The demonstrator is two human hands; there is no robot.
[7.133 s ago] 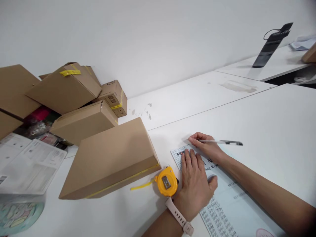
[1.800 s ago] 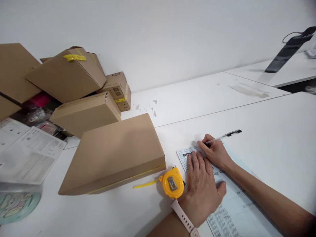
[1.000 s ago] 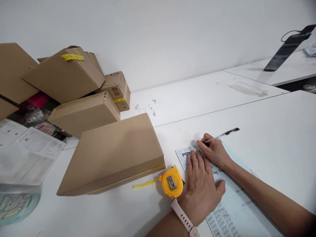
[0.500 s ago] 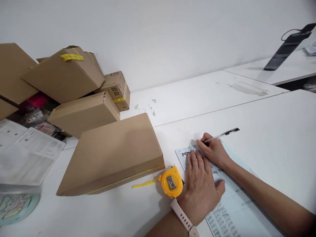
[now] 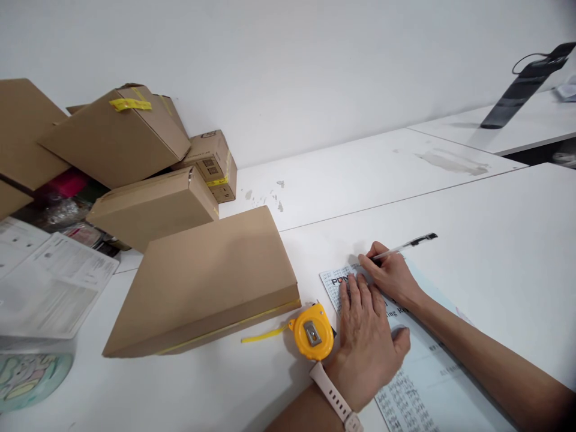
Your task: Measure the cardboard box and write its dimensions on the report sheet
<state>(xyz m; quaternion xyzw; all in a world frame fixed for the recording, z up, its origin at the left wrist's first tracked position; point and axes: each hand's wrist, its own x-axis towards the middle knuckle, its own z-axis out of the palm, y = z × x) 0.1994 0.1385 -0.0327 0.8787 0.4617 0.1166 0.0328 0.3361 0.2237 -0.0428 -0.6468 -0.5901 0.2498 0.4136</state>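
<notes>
Table [image 5: 495, 228]: smooth and white, with a thin dark seam running across it; grey, patchy marks break up its far part.
Wall [image 5: 315, 72]: plain, pale and matte, rising behind the table.
Sheet [image 5: 454, 378]: pale blue and flat on the table at lower right, with dense rows of dark characters and bold print partly hidden by the hands.
Left hand [image 5: 366, 342]: palm down on the sheet, fingers extended and lying close together, thumb held out to the side.
Watch [image 5: 332, 393]: pale pink band with a row of holes, around the left wrist.
Right hand [image 5: 389, 276]: pinching the pen close to its point, at the top edge of the sheet; whether the point touches is hidden.
Pen [image 5: 407, 246]: slim, clear barrel with a black end, slanting up to the right.
Tape measure [image 5: 310, 333]: rounded yellow case with a metal clip, just beside the left hand; a short yellow blade lies out on the table.
Box [image 5: 202, 270]: flat brown cardboard with crisp edges and yellow tape along its near side.
Boxes [image 5: 117, 138]: plain cardboard, heaped at odd tilts against the wall.
Bottle [image 5: 513, 99]: dark, glossy and cylindrical, with a loop at its cap, far right.
</notes>
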